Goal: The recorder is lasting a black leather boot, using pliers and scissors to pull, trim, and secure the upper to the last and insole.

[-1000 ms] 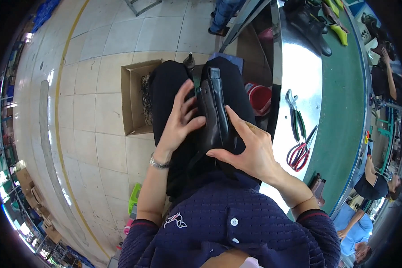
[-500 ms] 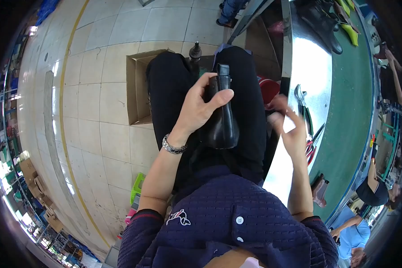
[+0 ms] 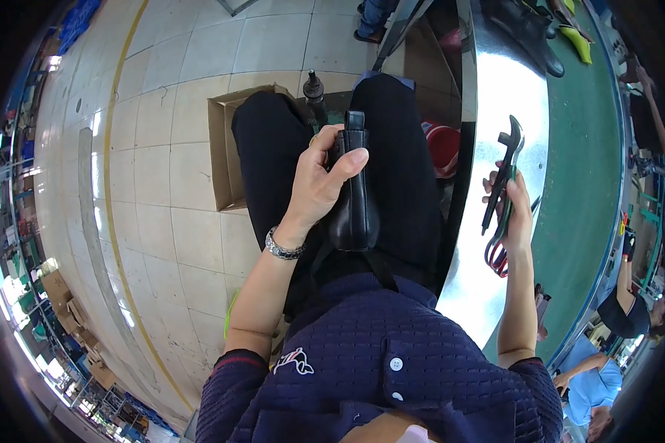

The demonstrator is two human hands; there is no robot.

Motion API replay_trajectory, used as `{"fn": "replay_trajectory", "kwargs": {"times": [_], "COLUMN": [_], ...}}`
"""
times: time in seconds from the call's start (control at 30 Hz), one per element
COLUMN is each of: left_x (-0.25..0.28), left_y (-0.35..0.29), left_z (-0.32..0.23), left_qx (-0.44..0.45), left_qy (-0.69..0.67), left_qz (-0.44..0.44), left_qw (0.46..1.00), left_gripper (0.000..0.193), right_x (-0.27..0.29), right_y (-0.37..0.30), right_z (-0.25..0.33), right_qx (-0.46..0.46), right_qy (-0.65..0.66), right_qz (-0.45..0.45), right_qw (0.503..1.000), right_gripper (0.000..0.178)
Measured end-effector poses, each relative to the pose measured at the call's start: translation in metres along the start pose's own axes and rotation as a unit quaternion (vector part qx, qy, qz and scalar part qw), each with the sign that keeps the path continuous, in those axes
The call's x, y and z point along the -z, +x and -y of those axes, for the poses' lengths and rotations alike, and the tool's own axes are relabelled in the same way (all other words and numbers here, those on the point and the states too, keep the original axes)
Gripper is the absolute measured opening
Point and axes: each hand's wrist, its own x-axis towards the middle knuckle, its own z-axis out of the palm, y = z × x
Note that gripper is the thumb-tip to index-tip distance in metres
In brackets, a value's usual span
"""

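Note:
Over my lap, my left hand is wrapped round the upper part of a black leather boot. The boot's pull tab stands up at the far end, and my thumb presses on its near side. To the right, above the metal bench edge, my right hand grips dark pincers with a curved jaw and a stubby side piece. Its fingers partly hide the pincers' handles. A red looped handle shows beside the lower end of the pincers; whether it belongs to another tool, I cannot tell.
A shiny metal strip edges the green-topped bench on my right. Black boots and yellow-green pieces lie at its far end. On the floor stand a cardboard box, a dark metal post and a red container.
My right hand, blurred over the bench's near edge before, has moved right and lifted the pincers off the bench. My left hand and the boot have shifted slightly left.

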Motion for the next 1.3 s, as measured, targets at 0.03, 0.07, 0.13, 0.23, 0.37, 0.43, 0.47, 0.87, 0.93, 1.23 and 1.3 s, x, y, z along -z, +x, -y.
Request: {"fn": "replay_trajectory", "kwargs": {"times": [0.03,0.07,0.13,0.23,0.37,0.43,0.47,0.87,0.93,1.23,1.3], "left_x": [-0.002,-0.001,-0.001,-0.004,-0.009,-0.012,-0.012,-0.014,-0.012,0.0,0.001], "left_y": [0.0,-0.001,-0.004,-0.006,-0.011,-0.014,-0.015,-0.012,-0.011,-0.006,-0.006], "left_z": [0.001,0.002,0.005,0.004,0.007,0.006,0.006,0.004,0.008,0.011,0.017], "left_qx": [-0.004,-0.008,-0.013,-0.019,-0.035,-0.04,-0.045,-0.042,-0.046,-0.016,-0.035], "left_qy": [-0.008,-0.014,-0.007,0.001,-0.008,-0.012,-0.014,0.002,0.0,-0.131,-0.13], "left_qz": [0.002,0.002,-0.003,0.004,-0.005,-0.007,-0.008,-0.026,-0.04,-0.029,-0.031], "left_qw": [1.0,1.0,1.0,1.0,0.999,0.999,0.999,0.999,0.998,0.991,0.99], "left_gripper": [0.042,0.042,0.04,0.037,0.032,0.031,0.03,0.032,0.034,0.031,0.03], "right_x": [-0.003,-0.016,-0.051,-0.073,-0.09,-0.092,-0.093,-0.117,-0.124,-0.111,-0.109], "right_y": [-0.007,-0.011,-0.017,-0.018,-0.019,-0.016,-0.014,0.01,0.013,0.003,-0.002], "right_z": [0.007,0.018,0.034,0.03,0.021,0.023,0.024,0.089,0.104,0.064,0.049], "right_qx": [-0.002,-0.017,-0.068,-0.126,-0.206,-0.227,-0.228,-0.06,-0.005,0.064,-0.153], "right_qy": [0.017,0.012,0.035,0.023,-0.034,-0.053,-0.053,-0.428,-0.494,-0.369,-0.154], "right_qz": [0.054,0.121,0.231,0.322,0.369,0.391,0.393,0.431,0.428,0.372,0.332], "right_qw": [0.998,0.992,0.97,0.938,0.906,0.89,0.889,0.792,0.756,0.849,0.918], "right_gripper": [0.051,0.047,0.047,0.032,0.041,0.041,0.041,0.041,0.04,0.038,0.043]}}
